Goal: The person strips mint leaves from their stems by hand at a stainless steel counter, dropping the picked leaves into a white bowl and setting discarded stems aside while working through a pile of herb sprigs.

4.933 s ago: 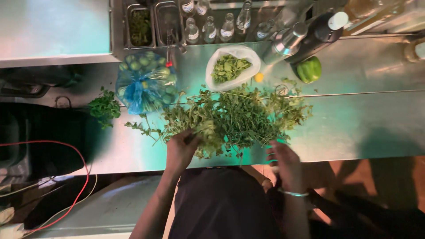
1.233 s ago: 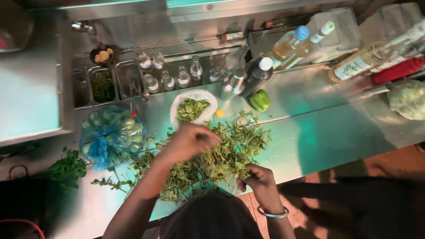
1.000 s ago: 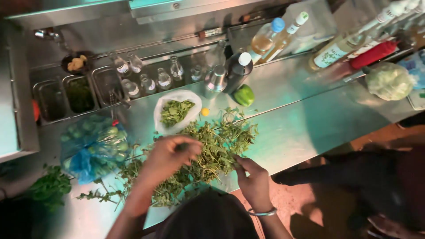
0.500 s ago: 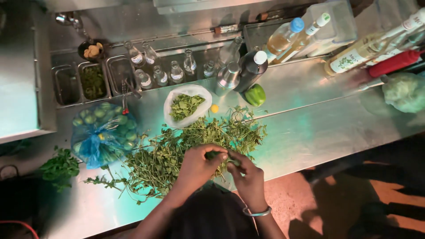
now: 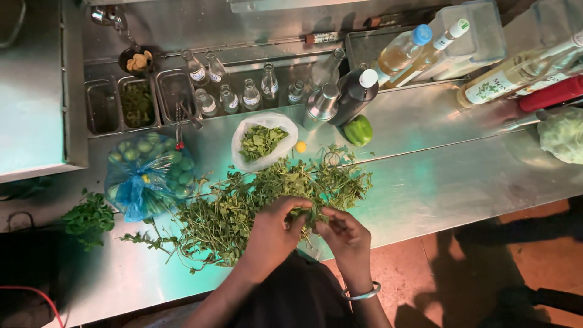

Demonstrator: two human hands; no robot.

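Both hands have drawn together since a second ago — then the left reached out over the pile, now it meets the right at the near edge. Left hand (image 5: 273, 228) and right hand (image 5: 343, 234) pinch, fingers closed, on a sprig of the herb pile (image 5: 267, 194), which is spread across the steel counter (image 5: 437, 182). Behind it sits a white bag of picked leaves (image 5: 262, 141); a blue bag of limes (image 5: 149, 179) lies to the left.

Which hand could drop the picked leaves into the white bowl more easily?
Probably the left hand. It sits on the herb pile almost straight below the white bowl, while the right hand is farther over to the side.
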